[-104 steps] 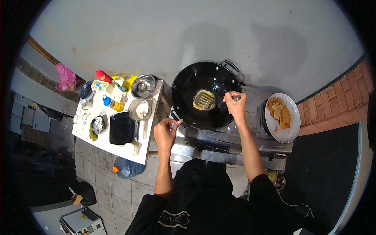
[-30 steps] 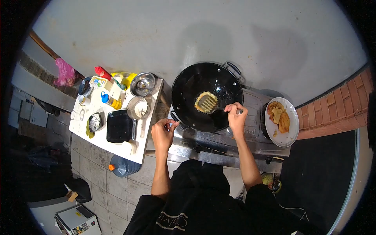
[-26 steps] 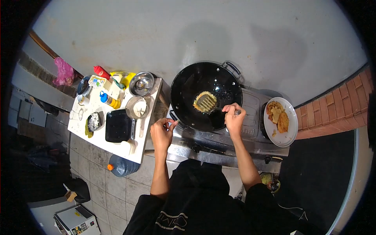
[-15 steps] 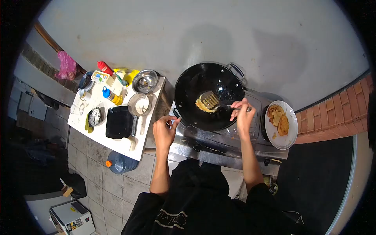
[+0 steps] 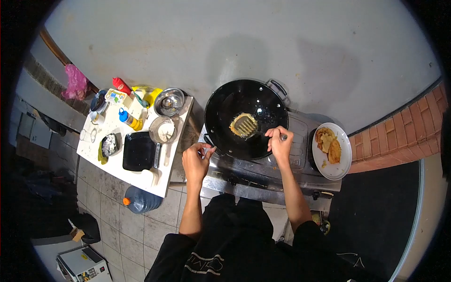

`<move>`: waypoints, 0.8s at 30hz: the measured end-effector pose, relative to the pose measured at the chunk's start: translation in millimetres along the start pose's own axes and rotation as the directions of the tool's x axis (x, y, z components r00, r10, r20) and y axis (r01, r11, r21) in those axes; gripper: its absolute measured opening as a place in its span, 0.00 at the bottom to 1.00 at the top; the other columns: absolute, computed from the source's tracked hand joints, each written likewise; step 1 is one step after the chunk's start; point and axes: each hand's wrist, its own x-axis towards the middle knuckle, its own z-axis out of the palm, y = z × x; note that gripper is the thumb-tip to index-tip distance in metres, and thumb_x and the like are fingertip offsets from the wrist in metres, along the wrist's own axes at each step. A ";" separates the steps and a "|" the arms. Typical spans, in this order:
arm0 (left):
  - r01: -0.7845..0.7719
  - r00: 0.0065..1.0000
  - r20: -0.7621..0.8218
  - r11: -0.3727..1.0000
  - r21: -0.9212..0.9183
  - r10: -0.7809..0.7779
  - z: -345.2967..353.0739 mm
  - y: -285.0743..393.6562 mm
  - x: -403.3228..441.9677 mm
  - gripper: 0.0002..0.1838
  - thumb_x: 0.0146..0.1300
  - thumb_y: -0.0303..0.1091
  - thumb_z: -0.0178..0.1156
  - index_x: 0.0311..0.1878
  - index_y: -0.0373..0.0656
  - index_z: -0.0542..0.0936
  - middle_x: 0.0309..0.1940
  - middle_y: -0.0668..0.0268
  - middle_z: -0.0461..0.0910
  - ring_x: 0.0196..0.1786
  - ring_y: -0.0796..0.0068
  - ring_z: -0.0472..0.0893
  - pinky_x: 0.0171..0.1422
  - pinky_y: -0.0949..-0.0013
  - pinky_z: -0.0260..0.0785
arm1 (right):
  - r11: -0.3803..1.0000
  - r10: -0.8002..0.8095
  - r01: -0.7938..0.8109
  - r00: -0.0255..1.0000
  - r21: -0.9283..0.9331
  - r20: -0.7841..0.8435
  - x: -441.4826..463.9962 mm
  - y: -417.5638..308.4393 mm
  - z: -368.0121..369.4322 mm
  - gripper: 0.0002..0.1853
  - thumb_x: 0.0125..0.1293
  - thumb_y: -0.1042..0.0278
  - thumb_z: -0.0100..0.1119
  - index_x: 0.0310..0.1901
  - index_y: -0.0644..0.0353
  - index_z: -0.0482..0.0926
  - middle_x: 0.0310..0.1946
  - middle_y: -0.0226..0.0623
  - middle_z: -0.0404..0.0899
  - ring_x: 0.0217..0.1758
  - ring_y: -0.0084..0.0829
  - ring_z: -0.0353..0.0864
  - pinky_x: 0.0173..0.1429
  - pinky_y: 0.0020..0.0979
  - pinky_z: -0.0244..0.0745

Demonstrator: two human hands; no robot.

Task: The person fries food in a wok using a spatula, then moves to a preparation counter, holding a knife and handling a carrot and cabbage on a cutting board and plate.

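A black wok sits on a metal gas stove. In it lies a small round piece of frying food, pale with a browned edge. My right hand is closed around the handle of a slotted spatula, whose blade lies over the lower part of the food. At the wok's left rim, my left hand pinches by the wok handle. Something pale shows between those fingers, too small to name.
To the right, a white plate holds several fried pieces. A white table on the left carries a black tray, a metal bowl, a flour bowl and bottles. A blue water jug lies on the floor below.
The whole view has shifted slightly. My right hand and the spatula have moved a little left and toward me, and more of the food's far side shows. My left hand stays by the wok handle.
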 end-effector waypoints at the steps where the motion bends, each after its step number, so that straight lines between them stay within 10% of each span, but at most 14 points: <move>1: 0.001 1.000 0.001 1.000 0.001 -0.001 0.2 -0.2 -0.2 0.11 0.48 0.36 0.74 0.31 0.42 0.84 0.16 0.63 0.72 0.19 0.67 0.73 0.27 0.64 0.64 | 0.998 0.021 -0.022 1.000 -0.060 -0.008 -1.1 -4.0 -0.3 0.14 0.63 0.79 0.43 0.19 0.67 0.70 0.20 0.38 0.78 0.15 0.20 0.71 0.16 0.24 0.65; 7: 0.048 0.999 0.010 0.998 0.027 -0.048 0.0 -0.5 -0.7 0.11 0.48 0.37 0.74 0.30 0.42 0.84 0.15 0.64 0.71 0.19 0.67 0.73 0.27 0.64 0.64 | 0.964 -0.217 0.215 0.976 -0.158 0.005 0.0 6.7 2.8 0.13 0.59 0.83 0.43 0.16 0.69 0.67 0.16 0.41 0.76 0.21 0.24 0.75 0.28 0.26 0.68; 24: 0.019 1.000 -0.018 0.999 0.032 -0.018 1.0 -1.6 -3.6 0.12 0.49 0.39 0.73 0.30 0.40 0.84 0.15 0.63 0.70 0.18 0.69 0.71 0.27 0.65 0.63 | 0.973 -0.206 0.205 0.978 -0.111 -0.005 6.8 8.7 1.8 0.13 0.58 0.82 0.42 0.15 0.68 0.65 0.14 0.39 0.74 0.19 0.23 0.73 0.25 0.27 0.65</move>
